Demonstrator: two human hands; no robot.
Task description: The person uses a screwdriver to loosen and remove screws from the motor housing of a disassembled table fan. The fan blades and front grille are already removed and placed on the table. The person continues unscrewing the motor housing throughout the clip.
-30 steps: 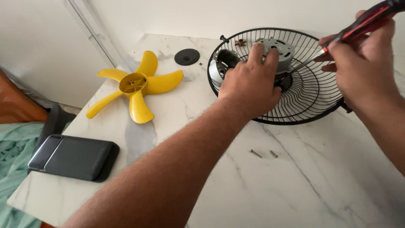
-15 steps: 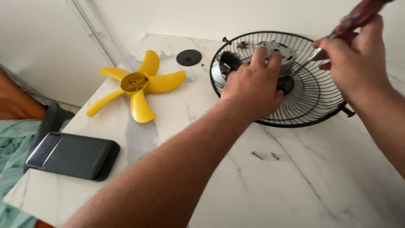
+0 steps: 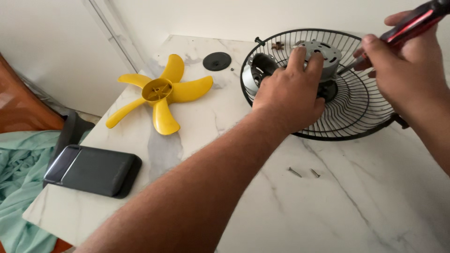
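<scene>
- Head view, left hand (image 3: 288,96): it lies palm-down over the near rim of the black wire fan guard (image 3: 365,124), fingers spread and curled forward. The fingertips (image 3: 300,52) press on the grey motor housing (image 3: 321,54), which sits just ahead of them, in the middle of the guard. The grip looks loose and bracing rather than a full clasp; the thumb side is hidden, so how far it wraps round I cannot tell.
- Head view, right hand (image 3: 405,70): its fingers are closed round a red-and-black screwdriver (image 3: 412,26). The handle runs up and away past the knuckles towards the top right corner; the thin shaft slants down and leftward from the fingertips towards the motor housing. The tip itself is hard to make out against the wire.
- The relation that matters: the housing lies between the two hands, touching the left fingertips and just off the right ones, with the screwdriver's long axis pointing across at it from the right.
- Behind the left wrist, nearer the person, two small loose screws (image 3: 302,172) lie on the white marble table (image 3: 365,206).
- Well off to the left of the left fingers: a yellow five-bladed fan propeller (image 3: 159,93), a round black cap (image 3: 216,61) beyond it, and a dark folded case (image 3: 91,169) near the table's edge.
</scene>
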